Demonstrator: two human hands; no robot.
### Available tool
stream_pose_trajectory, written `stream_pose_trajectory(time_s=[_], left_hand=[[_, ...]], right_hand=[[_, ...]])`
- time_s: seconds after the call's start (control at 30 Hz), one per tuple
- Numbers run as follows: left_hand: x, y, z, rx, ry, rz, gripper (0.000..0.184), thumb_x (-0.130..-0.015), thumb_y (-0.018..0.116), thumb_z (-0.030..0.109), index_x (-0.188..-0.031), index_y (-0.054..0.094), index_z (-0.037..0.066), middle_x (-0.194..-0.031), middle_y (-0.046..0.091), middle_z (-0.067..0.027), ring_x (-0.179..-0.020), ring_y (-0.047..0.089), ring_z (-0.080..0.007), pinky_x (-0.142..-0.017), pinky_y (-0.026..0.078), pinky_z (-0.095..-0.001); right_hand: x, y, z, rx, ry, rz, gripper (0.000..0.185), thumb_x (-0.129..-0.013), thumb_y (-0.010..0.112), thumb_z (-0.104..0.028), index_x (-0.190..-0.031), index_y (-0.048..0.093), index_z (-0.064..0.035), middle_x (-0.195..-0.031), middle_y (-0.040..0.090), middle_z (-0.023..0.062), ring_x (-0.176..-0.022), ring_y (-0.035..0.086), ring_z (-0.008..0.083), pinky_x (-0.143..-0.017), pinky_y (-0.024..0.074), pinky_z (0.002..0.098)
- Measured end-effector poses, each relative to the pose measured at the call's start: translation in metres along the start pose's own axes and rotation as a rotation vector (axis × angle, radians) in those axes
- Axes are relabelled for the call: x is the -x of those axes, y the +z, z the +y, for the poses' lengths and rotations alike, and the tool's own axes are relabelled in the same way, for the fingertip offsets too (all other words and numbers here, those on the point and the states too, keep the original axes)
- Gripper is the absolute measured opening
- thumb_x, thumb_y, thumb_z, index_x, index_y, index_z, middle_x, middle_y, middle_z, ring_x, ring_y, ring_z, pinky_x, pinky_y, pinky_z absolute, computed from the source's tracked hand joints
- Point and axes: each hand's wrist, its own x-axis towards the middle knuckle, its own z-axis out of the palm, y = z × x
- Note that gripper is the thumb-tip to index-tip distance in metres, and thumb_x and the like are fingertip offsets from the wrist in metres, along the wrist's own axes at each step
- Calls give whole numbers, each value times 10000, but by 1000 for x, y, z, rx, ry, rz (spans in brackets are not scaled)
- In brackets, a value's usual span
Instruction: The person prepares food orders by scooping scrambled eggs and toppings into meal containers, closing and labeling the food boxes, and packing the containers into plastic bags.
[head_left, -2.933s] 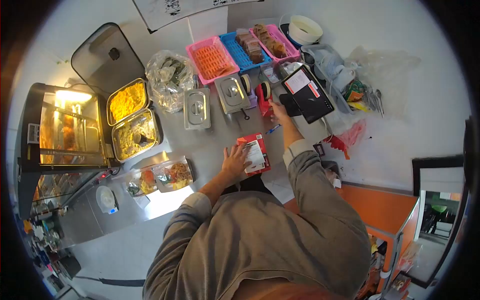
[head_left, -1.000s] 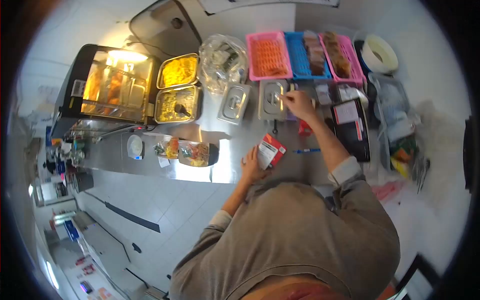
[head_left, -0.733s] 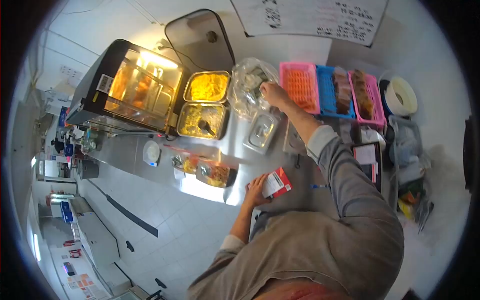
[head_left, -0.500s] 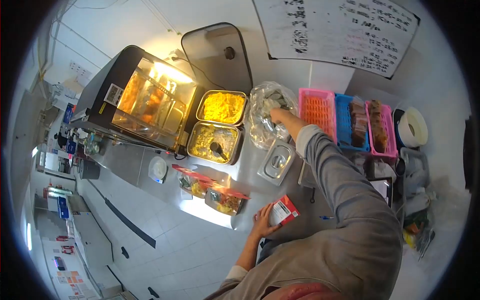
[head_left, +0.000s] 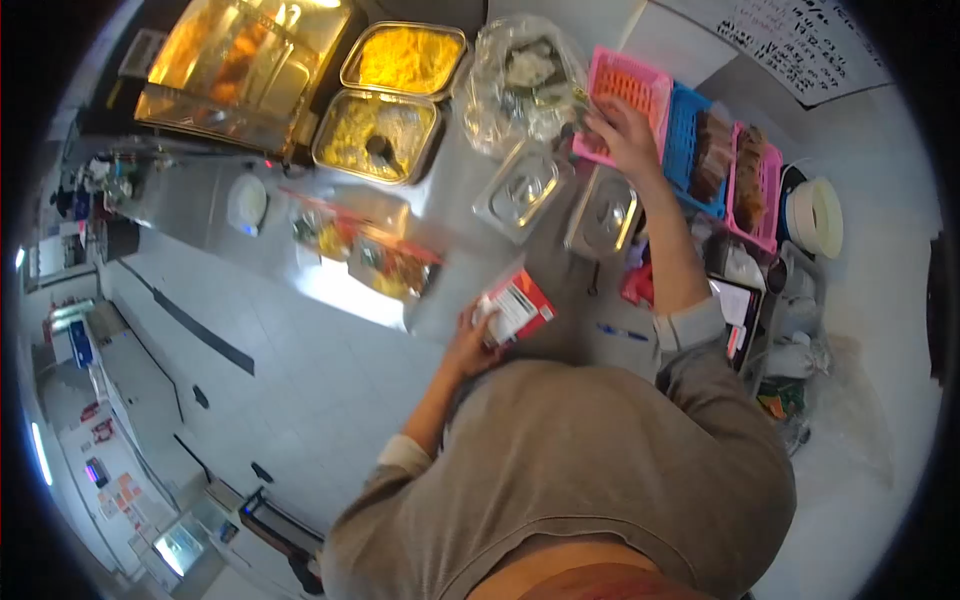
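My left hand (head_left: 475,340) is closed on the side of a red-and-white carton (head_left: 517,308) printed with a label, held at the counter's near edge. Over the pink basket (head_left: 655,80) of orange items, my right hand (head_left: 625,130) has its fingers pinched together. Something small and greenish seems to be at the fingertips, too blurred to name. Just left of that hand lies an open clear plastic bag (head_left: 490,75) with pale and dark small items inside. Two metal lids (head_left: 518,188) are below the bag and the hand.
Two metal pans of yellow food (head_left: 410,58) stand beside a lit heated cabinet (head_left: 235,75). Red-edged food packs (head_left: 385,265) sit at the counter's left edge. A blue basket (head_left: 683,135), another pink basket (head_left: 765,205), a pen (head_left: 622,331) and a tablet or clipboard (head_left: 738,305) are rightward.
My right hand has come out of the plastic bag and moved right, over the pink basket. The left hand keeps its hold on the carton. The camera view has tilted downward.
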Motion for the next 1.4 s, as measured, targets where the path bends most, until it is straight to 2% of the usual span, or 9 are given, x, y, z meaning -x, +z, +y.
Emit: stream_pose_trajectory(time_s=[0.17,0.33,0.43,0.47,0.57,0.93,1.13,1.23,1.4], left_hand=[[18,23,1,-149,-34,0,863,-609,786,217,-1359,367,142,-1457,198,-262,-1278,249,-532,-1032,311,-586],[24,21,3,-253,-39,-116,983,-577,812,222,-1426,324,138,-1486,157,-259,-1302,231,-529,-1040,317,-562],[25,22,2,-205,-61,-101,997,-552,821,222,-1425,349,130,-1489,164,-258,-1314,243,-506,-1049,328,-526],[26,24,-1,-181,-55,-81,997,-540,824,222,-1419,363,129,-1489,169,-255,-1315,249,-498,-1053,329,-517],[24,28,-6,-168,-52,-57,1022,-506,823,237,-1414,360,154,-1497,163,-244,-1275,264,-548,-1055,316,-541],[26,32,40,-391,-172,-103,1048,-479,805,341,-1349,374,-52,-1448,199,-304,-1233,348,-530,-975,406,-519],[22,43,24,-597,34,-54,1010,-514,766,411,-1329,402,-60,-1383,295,-343,-1171,441,-504,-936,438,-514],[23,32,40,-443,-173,-86,997,-509,775,387,-1321,411,-63,-1341,349,-358,-1179,448,-496,-943,435,-514],[14,17,21,-273,-88,-139,1054,-445,805,407,-1303,427,-75,-1303,400,-362,-1305,291,-469,-989,382,-523]], right_hand=[[180,-54,122,72,68,-122,164,-870,548,22,-1025,579,-21,-863,618,52,-770,628,140,-669,521,282],[280,-7,183,325,46,-301,180,-815,557,71,-957,616,-24,-903,638,65,-829,626,162,-745,517,294],[285,6,199,615,-353,-424,198,-789,563,64,-947,632,-33,-905,643,111,-842,633,233,-763,509,309],[284,10,203,618,-414,-430,204,-777,573,48,-946,641,-44,-921,633,120,-864,616,284,-779,503,338],[283,16,208,724,-547,-424,181,-779,572,23,-926,644,-55,-944,636,93,-896,608,274,-783,506,363],[296,24,238,946,-837,-625,247,-688,642,-42,-935,625,-44,-990,611,56,-1024,559,237,-859,487,344],[292,13,235,1011,-971,-699,281,-676,660,-62,-952,611,-60,-1017,602,62,-1054,551,241,-880,474,355],[293,13,236,1007,-1010,-659,287,-680,663,-66,-963,611,-66,-1036,601,57,-1061,553,234,-877,468,352],[301,10,241,1014,-1014,-593,286,-709,656,-70,-990,606,-80,-1069,605,32,-1071,552,215,-871,462,349]])
